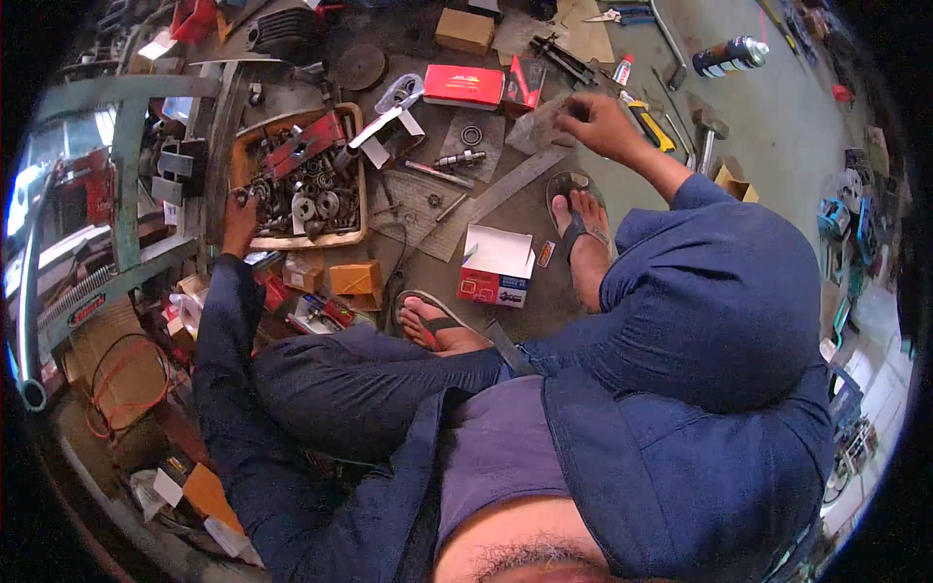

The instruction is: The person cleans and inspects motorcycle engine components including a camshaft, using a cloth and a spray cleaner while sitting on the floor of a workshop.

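Observation:
My left hand (239,222) reaches to the left rim of a shallow tan tray (362,199). Its fingers are curled around a small dark part that I cannot make out. Greasy metal parts (313,206), gears and rings among them, fill the tray, with a red box (305,146) lying on top. My right hand (604,126) hovers at the right, above a clear plastic bag (535,128). Its thumb and fingers are drawn together, and whatever may be between them is hidden. A metal ruler (520,183) lies below it, and a camshaft (461,157) and a bearing (471,135) lie further left.
Between my feet stands an open white-topped box (498,255). Further off are a red box (464,85), a brown carton (465,31) and a dark round disc (362,67). At right lie a yellow utility knife (649,124), a hammer (708,124) and a spray can (731,56). A metal frame (126,175) borders the left.

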Available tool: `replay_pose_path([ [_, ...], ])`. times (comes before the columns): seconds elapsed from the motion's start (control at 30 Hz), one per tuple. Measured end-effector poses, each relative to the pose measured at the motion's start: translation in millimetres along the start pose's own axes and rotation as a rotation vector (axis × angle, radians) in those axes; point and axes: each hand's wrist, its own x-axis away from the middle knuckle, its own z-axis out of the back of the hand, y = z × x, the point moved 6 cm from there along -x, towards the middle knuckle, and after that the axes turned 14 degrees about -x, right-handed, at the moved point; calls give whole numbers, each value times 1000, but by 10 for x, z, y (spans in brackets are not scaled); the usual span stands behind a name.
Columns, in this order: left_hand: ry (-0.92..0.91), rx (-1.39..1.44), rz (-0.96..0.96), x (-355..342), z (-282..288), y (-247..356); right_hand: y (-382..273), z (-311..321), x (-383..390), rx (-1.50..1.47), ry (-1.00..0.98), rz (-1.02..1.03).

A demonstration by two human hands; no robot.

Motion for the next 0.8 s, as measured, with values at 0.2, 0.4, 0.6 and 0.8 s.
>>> replay_pose_path([
  [0.2,-423,685,73,461,-70,597,314,-101,-143,-155,-191,-30],
  [0.4,-990,788,32,868,-338,1342,306,-398,-122,131,-260,43],
  [0.6,-1119,255,-188,1266,-806,2091,416,-681,-81,469,-362,196],
  [0.8,-1116,311,-170,1137,-809,1771,224,-687,-113,629,-271,226],
])
